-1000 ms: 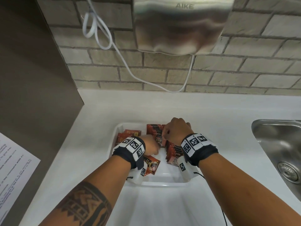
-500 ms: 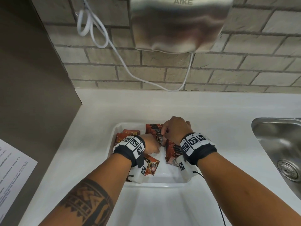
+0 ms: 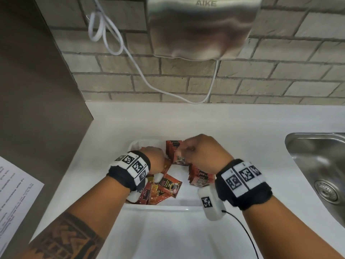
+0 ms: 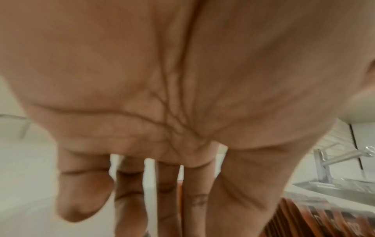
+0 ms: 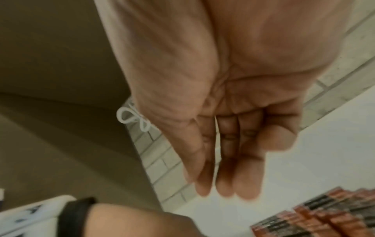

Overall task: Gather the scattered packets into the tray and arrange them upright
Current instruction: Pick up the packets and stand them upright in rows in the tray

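Observation:
A white tray [image 3: 160, 207] sits on the counter with red coffee packets in it. One upright row of packets [image 3: 172, 148] stands at the tray's back middle, and another row [image 3: 200, 176] runs along its right side. Several loose packets [image 3: 169, 187] lie flat at the front left. My right hand [image 3: 201, 152] hovers over the upright row [image 5: 324, 214]; in the right wrist view its fingers [image 5: 227, 184] are straight and hold nothing. My left hand [image 3: 155, 157] reaches into the tray's back left, with its fingers [image 4: 162, 200] pointing down and apart.
A steel sink [image 3: 321, 165] with a tap [image 4: 332, 160] lies to the right. A metal hand dryer [image 3: 201, 27] and its white cable [image 3: 130, 58] hang on the brick wall behind. A brown panel [image 3: 37, 90] and a printed sheet [image 3: 15, 199] are at the left.
My left hand has moved left and back from the middle of the tray, and now covers the packets at the back left. My right hand stays over the upright row.

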